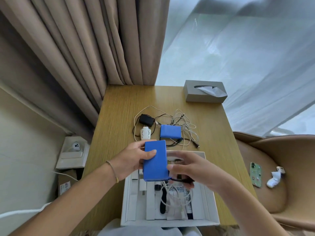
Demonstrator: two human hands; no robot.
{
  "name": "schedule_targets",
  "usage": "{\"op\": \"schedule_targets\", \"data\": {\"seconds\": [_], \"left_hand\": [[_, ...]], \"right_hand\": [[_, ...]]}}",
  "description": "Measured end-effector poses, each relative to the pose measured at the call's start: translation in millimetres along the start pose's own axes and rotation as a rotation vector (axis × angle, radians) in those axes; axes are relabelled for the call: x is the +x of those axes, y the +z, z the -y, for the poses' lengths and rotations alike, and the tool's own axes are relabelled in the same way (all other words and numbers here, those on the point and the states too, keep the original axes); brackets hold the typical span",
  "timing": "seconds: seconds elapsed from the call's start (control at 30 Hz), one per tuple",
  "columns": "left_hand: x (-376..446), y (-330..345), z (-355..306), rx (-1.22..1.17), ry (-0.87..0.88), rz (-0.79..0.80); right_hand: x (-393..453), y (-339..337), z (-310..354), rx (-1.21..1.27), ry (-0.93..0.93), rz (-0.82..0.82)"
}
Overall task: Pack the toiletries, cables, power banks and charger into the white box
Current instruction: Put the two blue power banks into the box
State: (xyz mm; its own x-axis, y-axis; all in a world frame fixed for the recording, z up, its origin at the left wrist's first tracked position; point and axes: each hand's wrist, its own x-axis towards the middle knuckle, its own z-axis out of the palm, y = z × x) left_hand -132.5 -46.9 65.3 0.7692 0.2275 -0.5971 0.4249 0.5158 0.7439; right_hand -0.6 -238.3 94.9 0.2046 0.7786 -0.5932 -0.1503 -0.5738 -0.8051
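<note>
A blue power bank (155,160) hangs above the far end of the white box (129,200), which lies open at the table's near edge. My left hand (134,158) grips its left side, thumb on top. My right hand (189,169) holds the dark cable (179,180) at the power bank's near end. Inside the box lie white toiletry packets, a black item and a white cable (173,195). Farther back on the table rest a second blue power bank (170,131), a black charger (146,120), a small white device (145,133) and tangled white cables (185,128).
A grey tissue box (204,91) stands at the table's far right corner. Curtains hang behind the wooden table (119,116). To the right, a tan chair holds a phone (255,174) and a white object (275,178). Boxes sit on the floor at left.
</note>
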Motion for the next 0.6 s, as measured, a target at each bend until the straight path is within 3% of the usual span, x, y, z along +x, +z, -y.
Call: {"op": "schedule_targets", "data": {"seconds": [0.13,0.4,0.6], "left_hand": [[-0.7,-7.3,16.5,-0.077,-0.145,0.033],[16.1,1.1,58.5,0.179,-0.262,-0.017],[41.0,8.2,78.5,0.184,-0.299,-0.091]], "right_hand": [[-17.3,-23.5,-12.5,-0.326,0.060,0.033],[-2.5,-34.1,-43.0,-0.562,0.057,-0.113],[12.2,-26.6,-54.0,-0.737,0.044,-0.204]]}}
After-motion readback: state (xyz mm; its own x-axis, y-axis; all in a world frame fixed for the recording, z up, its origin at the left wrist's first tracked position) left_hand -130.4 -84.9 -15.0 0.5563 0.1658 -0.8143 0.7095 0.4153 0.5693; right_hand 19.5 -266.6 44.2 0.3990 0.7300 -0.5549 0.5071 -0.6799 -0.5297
